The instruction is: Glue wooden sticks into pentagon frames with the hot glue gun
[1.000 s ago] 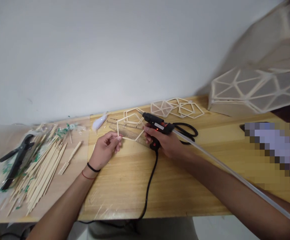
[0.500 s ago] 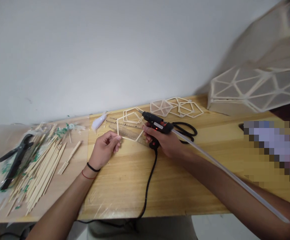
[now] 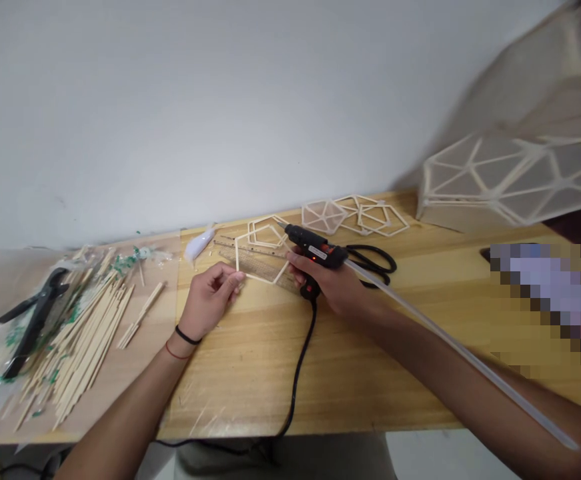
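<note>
My left hand (image 3: 216, 287) pinches the lower left corner of a pentagon frame of thin wooden sticks (image 3: 256, 277), held tilted above the table. My right hand (image 3: 323, 277) is wrapped round a black hot glue gun (image 3: 310, 241) whose small light glows red. Its nozzle points left, close to the upper right side of the frame; whether they touch I cannot tell. A long clear glue stick (image 3: 450, 343) sticks out of the gun's back along my right forearm. Under the frame lies a transparent ruler (image 3: 257, 265), partly hidden by it.
Other stick frames (image 3: 383, 220) lie along the wall. Black-handled scissors (image 3: 373, 260) rest behind the gun. Many loose sticks (image 3: 90, 353), plastic wrapping and a black cutter (image 3: 35, 327) cover the left side. A stick-and-sheet structure (image 3: 515, 177) stands right. The gun's cord (image 3: 297, 373) crosses the front edge.
Almost nothing differs. The whole view has shifted very slightly, while both hands keep their hold on the frame and the glue gun.
</note>
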`<state>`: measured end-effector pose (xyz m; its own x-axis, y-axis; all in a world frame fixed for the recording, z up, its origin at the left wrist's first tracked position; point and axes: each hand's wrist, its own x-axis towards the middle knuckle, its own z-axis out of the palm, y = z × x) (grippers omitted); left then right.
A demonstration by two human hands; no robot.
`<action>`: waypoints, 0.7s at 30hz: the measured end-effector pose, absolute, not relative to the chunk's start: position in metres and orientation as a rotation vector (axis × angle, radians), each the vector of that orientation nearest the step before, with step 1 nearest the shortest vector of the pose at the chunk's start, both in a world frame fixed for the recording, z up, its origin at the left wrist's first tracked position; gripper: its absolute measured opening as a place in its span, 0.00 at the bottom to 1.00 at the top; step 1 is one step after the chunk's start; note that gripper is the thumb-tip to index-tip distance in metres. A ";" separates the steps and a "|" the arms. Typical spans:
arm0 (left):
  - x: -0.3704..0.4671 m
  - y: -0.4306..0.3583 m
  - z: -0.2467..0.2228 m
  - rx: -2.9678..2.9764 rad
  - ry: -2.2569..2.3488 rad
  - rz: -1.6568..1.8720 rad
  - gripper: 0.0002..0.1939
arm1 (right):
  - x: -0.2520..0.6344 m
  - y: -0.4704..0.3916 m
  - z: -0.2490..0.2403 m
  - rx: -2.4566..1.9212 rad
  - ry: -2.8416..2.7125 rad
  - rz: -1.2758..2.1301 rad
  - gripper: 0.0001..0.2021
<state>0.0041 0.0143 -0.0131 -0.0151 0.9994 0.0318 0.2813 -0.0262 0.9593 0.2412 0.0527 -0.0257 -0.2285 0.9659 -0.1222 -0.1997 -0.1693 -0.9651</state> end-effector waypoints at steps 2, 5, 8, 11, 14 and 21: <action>0.004 0.014 -0.013 1.446 1.413 1.114 0.24 | 0.242 0.053 -0.028 -1.030 -1.141 1.564 0.20; 0.005 0.014 -0.012 1.457 1.413 1.137 0.22 | 0.243 0.053 -0.032 -1.016 -1.165 1.558 0.19; 0.004 0.014 -0.012 1.455 1.426 1.151 0.20 | 0.244 0.053 -0.034 -1.012 -1.181 1.562 0.18; 0.003 0.014 -0.012 1.470 1.446 1.175 0.17 | 0.245 0.051 -0.032 -0.999 -1.198 1.572 0.16; 0.004 0.013 -0.011 1.478 1.441 1.183 0.16 | 0.244 0.050 -0.027 -0.996 -1.195 1.589 0.16; 0.006 0.014 -0.012 1.360 1.377 1.229 0.19 | 0.244 0.046 -0.021 -0.981 -1.158 1.609 0.17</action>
